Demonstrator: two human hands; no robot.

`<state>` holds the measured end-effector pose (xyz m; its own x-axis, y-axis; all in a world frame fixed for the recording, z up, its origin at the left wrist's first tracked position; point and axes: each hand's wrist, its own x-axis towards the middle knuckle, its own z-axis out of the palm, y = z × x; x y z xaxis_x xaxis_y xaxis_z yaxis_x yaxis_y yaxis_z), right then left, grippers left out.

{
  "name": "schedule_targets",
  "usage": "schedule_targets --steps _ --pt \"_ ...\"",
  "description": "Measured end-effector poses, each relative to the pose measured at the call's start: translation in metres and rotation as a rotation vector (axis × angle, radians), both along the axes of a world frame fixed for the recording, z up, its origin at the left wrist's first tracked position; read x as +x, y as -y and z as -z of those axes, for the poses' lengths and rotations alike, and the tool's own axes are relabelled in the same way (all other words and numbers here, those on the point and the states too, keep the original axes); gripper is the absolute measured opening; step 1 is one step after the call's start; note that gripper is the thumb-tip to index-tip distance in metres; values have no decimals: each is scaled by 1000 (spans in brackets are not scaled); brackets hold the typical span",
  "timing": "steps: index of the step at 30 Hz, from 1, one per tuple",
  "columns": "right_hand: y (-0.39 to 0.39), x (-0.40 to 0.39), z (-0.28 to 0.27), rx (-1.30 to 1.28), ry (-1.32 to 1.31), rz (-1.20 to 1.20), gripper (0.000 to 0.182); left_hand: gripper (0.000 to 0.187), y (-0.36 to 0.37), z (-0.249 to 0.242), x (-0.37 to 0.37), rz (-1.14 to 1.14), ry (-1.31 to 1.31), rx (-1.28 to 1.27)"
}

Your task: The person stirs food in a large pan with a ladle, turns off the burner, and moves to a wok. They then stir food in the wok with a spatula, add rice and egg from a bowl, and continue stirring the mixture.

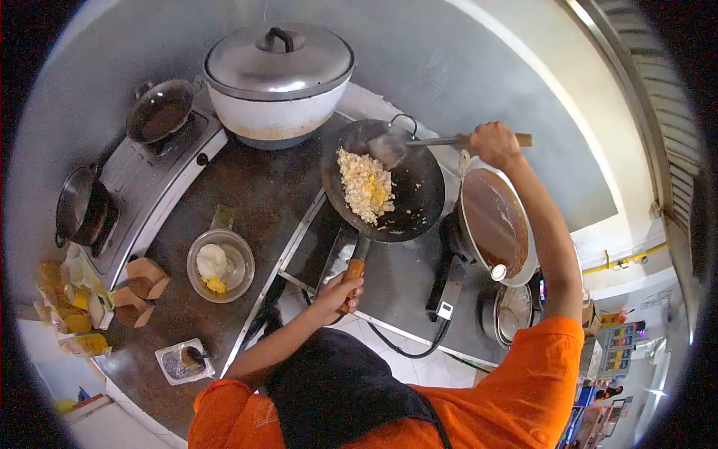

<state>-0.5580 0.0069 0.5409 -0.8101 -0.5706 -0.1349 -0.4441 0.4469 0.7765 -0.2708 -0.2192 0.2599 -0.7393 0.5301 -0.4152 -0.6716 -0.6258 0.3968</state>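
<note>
My left hand is closed around the wooden handle of a dark wok. A pale, crumbly food with a yellow patch lies in the left part of the wok. Up at the right, my right hand grips the long handle of a metal spatula. The spatula's blade is inside the wok, at the upper edge of the food. Beside the wok on the right stands a wide pot of brown liquid, below my right forearm.
A large lidded pot stands behind, left of the wok. Two small pans sit on a stove at the left. A clear bowl with white and yellow contents, opened cartons and a small tray are on the counter.
</note>
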Motion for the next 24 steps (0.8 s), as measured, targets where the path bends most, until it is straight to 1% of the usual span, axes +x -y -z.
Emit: schedule_targets --steps 2,3,5,6,7,8,9,10,11,12,13,15,16,17,19,20,21,23,24 --pt "7 -1 9 -85 169 40 23 24 -13 10 -2 -7 -17 7" --pt "8 -6 6 -82 170 31 23 24 -20 14 -3 -16 -17 9" --pt "7 -10 -5 -107 102 63 30 25 -33 22 -1 -26 -30 -127" --pt "11 -10 -18 -105 102 62 30 26 -39 31 -2 -40 -65 -132" --pt "28 -1 -45 -13 266 251 29 26 -41 31 -3 -43 -66 -131" --pt "40 4 -58 78 430 439 30 24 -41 32 -3 -38 -55 -107" --pt "44 6 -55 78 431 438 30 23 -39 32 -2 -30 -43 -84" --pt "46 11 -53 34 476 635 28 23 -34 27 -4 -28 -43 -84" --pt "47 17 -50 -11 517 835 26 21 -28 17 -9 6 67 -2" --pt "47 26 -42 -139 625 846 24 21 -25 11 -11 43 181 85" --pt "41 32 -29 -133 626 856 24 21 -25 12 -10 51 185 91" --pt "34 35 -9 -193 705 749 19 21 -21 14 -16 91 141 188" --pt "33 38 -11 -157 714 669 20 21 -23 6 -12 52 104 128" --pt "42 51 -25 -154 714 677 20 21 -21 -7 -7 58 107 133" --pt "61 72 -56 29 682 660 23 19 -16 -29 -2 19 170 148" --pt "45 59 -52 41 793 739 29 18 -15 -31 -3 26 208 185" --pt "44 59 -43 37 795 747 29 18 -16 -27 -3 34 209 183" --pt "39 62 -22 -152 829 776 35 24 -23 -9 -4 50 188 248" --pt "31 58 4 -284 805 806 38 23 -27 -3 -6 40 162 252"
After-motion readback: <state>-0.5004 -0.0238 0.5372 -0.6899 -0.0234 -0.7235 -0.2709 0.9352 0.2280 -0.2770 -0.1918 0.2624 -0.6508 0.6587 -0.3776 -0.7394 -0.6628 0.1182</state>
